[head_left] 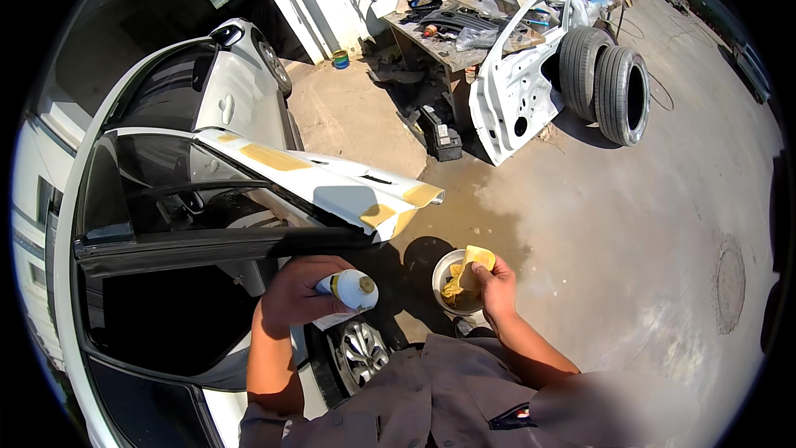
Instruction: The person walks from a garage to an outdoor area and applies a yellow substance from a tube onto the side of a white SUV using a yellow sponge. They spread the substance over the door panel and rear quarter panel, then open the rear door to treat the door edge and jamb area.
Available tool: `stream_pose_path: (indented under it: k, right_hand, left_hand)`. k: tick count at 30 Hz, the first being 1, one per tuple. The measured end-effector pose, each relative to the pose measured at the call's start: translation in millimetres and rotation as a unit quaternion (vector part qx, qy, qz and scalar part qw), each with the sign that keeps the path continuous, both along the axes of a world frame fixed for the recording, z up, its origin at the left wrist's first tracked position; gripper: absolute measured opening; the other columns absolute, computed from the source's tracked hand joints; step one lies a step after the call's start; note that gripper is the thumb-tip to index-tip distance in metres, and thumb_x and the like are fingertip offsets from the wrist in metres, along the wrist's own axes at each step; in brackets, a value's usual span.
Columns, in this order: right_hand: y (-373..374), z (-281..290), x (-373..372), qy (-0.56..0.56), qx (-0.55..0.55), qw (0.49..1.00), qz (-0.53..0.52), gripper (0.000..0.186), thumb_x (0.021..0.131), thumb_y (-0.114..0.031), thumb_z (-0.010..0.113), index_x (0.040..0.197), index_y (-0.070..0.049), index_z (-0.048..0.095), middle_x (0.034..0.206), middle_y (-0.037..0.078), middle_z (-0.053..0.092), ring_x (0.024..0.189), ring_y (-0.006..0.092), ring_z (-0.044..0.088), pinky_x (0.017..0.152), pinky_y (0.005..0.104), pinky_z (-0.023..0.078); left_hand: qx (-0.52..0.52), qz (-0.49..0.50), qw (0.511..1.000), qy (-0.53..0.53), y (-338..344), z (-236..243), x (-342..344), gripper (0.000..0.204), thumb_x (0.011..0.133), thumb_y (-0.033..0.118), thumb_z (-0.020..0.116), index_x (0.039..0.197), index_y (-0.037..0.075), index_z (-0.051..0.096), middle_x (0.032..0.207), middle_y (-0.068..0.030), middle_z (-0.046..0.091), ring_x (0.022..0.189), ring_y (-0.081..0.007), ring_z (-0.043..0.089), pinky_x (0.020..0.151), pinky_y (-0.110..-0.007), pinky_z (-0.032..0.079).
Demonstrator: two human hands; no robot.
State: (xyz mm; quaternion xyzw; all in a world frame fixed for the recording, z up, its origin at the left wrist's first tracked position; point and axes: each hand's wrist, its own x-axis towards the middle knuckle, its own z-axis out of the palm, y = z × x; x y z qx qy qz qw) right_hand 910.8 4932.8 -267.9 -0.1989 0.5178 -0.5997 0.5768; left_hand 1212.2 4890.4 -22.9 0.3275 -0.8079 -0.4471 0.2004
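My left hand (297,290) is wrapped round a white bottle (342,287) with a tan tip, beside the open car door's dark window frame. In my right hand (497,286) a thin, flat yellow piece (480,258) is pinched between thumb and fingers; I cannot make out whether it is a spreader or a sheet. It is above a round, light-coloured bowl (436,284) with crumpled yellow material (452,288) inside. Just ahead, the white door panel (336,191) bears yellowish filler patches (276,158) along its edge and end.
A white car (240,112) stands at the left, its wheel (363,347) below my left hand. Farther off are a loose white door shell (510,104), two tyres (623,95), a cluttered workbench (452,54) and a black battery-like box (439,133). Wet concrete (464,199) lies beyond the bowl.
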Motion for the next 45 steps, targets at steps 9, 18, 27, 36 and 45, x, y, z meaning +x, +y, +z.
stream_pose_path:
  k: [9, 18, 27, 36, 45]
  right_hand:
    - [-27.6, -10.3, -32.9, -0.005, -0.063, 0.991, 0.119, 0.019, 0.098, -0.003, 0.065, 0.115, 0.000, 0.072, 0.099, 0.003, 0.074, 0.086, 0.0110, 0.066, 0.081, 0.0292, 0.054]
    - [-3.7, -34.0, -44.7, 0.001, 0.000, 0.985, 0.175, 0.024, 0.094, 0.000, 0.065, 0.118, -0.001, 0.072, 0.105, 0.006, 0.075, 0.095, 0.0175, 0.070, 0.090, 0.0354, 0.056]
    - [56.2, -67.8, -62.9, 0.019, 0.041, 0.978, 0.203, 0.026, 0.093, -0.002, 0.070, 0.119, -0.003, 0.072, 0.107, 0.005, 0.075, 0.096, 0.0193, 0.072, 0.090, 0.0383, 0.059]
    - [202.0, -45.1, -106.2, 0.071, 0.062, 0.922, 0.375, 0.030, 0.097, -0.009, 0.068, 0.124, 0.004, 0.068, 0.108, 0.009, 0.073, 0.095, 0.0192, 0.072, 0.090, 0.0345, 0.057]
    - [300.7, 3.9, -143.9, -0.209, 0.131, 0.803, 0.542, 0.041, 0.099, -0.006, 0.059, 0.137, 0.009, 0.057, 0.136, 0.021, 0.065, 0.127, 0.0355, 0.063, 0.116, 0.0535, 0.043]
  left_hand:
    - [-0.019, 0.224, 0.973, 0.045, 84.1, -34.1, 19.0, 0.036, 0.075, 0.015, 0.092, 0.102, -0.002, 0.075, 0.103, -0.0125, 0.076, 0.088, -0.0201, 0.073, 0.077, -0.032, 0.057]
    - [-0.024, 0.496, 0.846, 0.192, 176.6, -48.4, 117.0, 0.042, 0.079, 0.029, 0.093, 0.103, -0.001, 0.077, 0.089, -0.0058, 0.077, 0.076, -0.0129, 0.072, 0.072, -0.027, 0.058]
    - [0.088, 0.496, 0.796, 0.337, 285.7, -105.4, 33.3, 0.038, 0.086, 0.023, 0.088, 0.111, -0.003, 0.075, 0.095, -0.0086, 0.077, 0.081, -0.0166, 0.073, 0.075, -0.031, 0.059]
    - [0.277, 0.608, 0.668, 0.329, 409.2, -230.3, -89.3, 0.030, 0.098, 0.024, 0.076, 0.114, -0.001, 0.072, 0.094, -0.0064, 0.074, 0.081, -0.0143, 0.069, 0.072, -0.033, 0.057]
    - [0.279, 0.662, 0.618, 0.319, 442.8, -233.0, -204.6, 0.036, 0.098, 0.030, 0.075, 0.115, -0.002, 0.072, 0.094, -0.0078, 0.075, 0.082, -0.0153, 0.070, 0.073, -0.034, 0.056]
